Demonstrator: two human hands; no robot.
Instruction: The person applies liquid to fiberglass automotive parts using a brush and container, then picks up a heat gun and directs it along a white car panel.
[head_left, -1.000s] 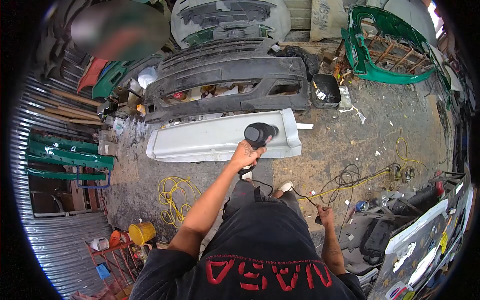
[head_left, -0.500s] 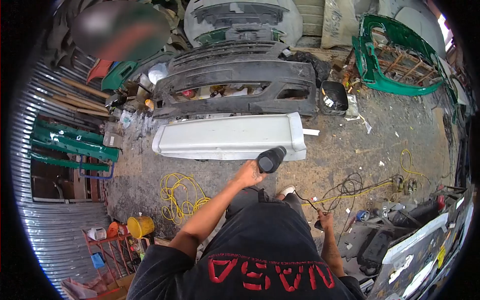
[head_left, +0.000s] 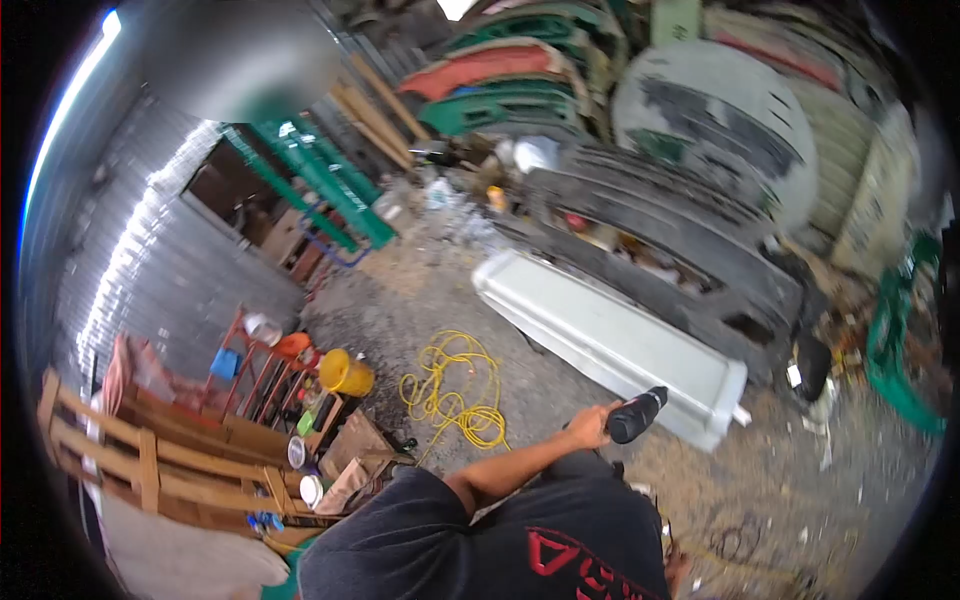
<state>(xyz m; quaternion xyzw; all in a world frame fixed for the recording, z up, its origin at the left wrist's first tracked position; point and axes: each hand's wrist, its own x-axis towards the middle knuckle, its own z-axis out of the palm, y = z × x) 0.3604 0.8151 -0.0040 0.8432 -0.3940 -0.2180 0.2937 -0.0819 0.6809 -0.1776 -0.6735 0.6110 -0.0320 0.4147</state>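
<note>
My left hand (head_left: 592,427) is closed around the handle of a black heat gun (head_left: 637,416). Its nozzle points up and right, over the near edge of a long white moulded panel (head_left: 610,340), close to the panel's right end. Whether the nozzle touches the panel I cannot tell. Only a blurred sliver of my right hand (head_left: 680,573) shows beside my dark shirt at the bottom. Its fingers are hidden.
A large dark bumper (head_left: 690,240) lies just behind the panel. Coiled yellow hose (head_left: 460,395) is on the floor to the left, near a yellow bucket (head_left: 347,373) and a wooden bench frame (head_left: 150,465). Green parts (head_left: 320,180) lean by the metal wall.
The view has swung left and tilted, so the panel and bumper now appear slanted and further right. My left hand still grips the heat gun. My right hand, earlier holding a cable, is now mostly hidden.
</note>
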